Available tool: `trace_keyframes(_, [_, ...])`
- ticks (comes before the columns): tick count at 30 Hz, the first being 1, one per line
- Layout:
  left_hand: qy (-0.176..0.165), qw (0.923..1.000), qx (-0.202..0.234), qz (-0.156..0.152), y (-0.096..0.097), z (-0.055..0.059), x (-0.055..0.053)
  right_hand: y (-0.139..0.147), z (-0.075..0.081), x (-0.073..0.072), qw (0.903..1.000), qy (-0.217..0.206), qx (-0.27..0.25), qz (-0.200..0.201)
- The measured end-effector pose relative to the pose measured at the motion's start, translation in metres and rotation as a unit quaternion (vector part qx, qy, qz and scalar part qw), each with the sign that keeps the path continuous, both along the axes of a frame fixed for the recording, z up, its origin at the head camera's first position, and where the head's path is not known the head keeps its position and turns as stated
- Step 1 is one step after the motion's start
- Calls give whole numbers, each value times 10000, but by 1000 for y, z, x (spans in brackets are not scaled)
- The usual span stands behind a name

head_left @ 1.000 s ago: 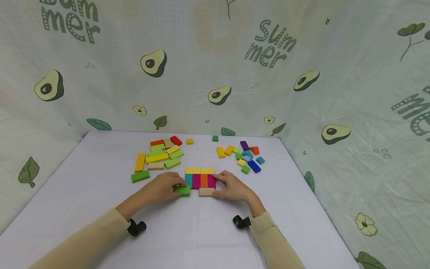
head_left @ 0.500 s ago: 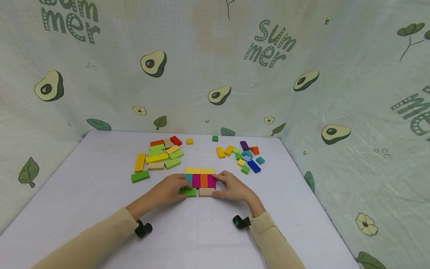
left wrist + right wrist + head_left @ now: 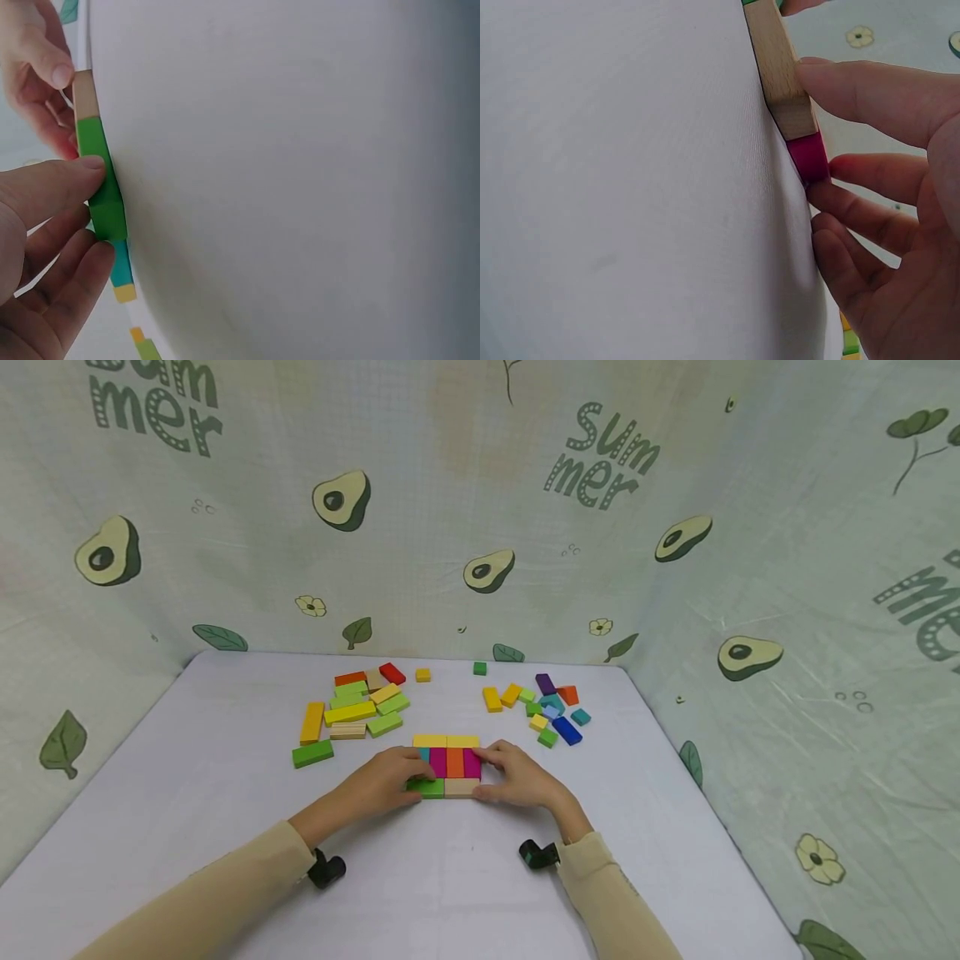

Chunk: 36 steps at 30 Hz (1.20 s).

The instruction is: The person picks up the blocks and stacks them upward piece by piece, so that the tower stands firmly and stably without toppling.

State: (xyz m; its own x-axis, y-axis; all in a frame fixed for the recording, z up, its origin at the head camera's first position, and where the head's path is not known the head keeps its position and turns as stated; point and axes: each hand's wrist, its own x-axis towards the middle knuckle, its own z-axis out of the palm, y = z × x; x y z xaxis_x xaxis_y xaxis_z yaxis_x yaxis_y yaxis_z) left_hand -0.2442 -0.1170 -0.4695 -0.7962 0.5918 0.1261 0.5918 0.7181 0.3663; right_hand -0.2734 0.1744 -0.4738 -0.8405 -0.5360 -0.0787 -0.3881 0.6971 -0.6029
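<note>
- pinching the green block point(image 3: 429, 789) between thumb and fingers of the left hand point(image 3: 386, 779)
- having it sitting end to end with the plain wooden block point(image 3: 461, 788), on the near edge of the block layout point(image 3: 455, 763) on the surface point(image 3: 450, 893)
- touching the wooden block and right-end magenta block point(image 3: 472, 763) with the right hand point(image 3: 521, 777), fingers kinda loosely spread
- seeing more loose blocks point(image 3: 350, 713) farther back

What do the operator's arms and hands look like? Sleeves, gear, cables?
Left hand and right hand: bare, no gloves or rings visible. Left sleeve and right sleeve: long, plain beige. Small black device at each wrist, left device and right device, rounded. No cables visible.
</note>
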Motion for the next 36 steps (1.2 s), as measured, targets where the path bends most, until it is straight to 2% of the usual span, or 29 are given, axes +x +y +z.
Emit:
trace_keyframes(29, [48, 9999, 102, -69, 3, 2, 2, 0, 1, 0, 10000, -22, -14, 25])
trace_keyframes(36, [-67, 9999, 90, 38, -2, 4, 2, 0, 0, 0, 10000, 5, 19, 22])
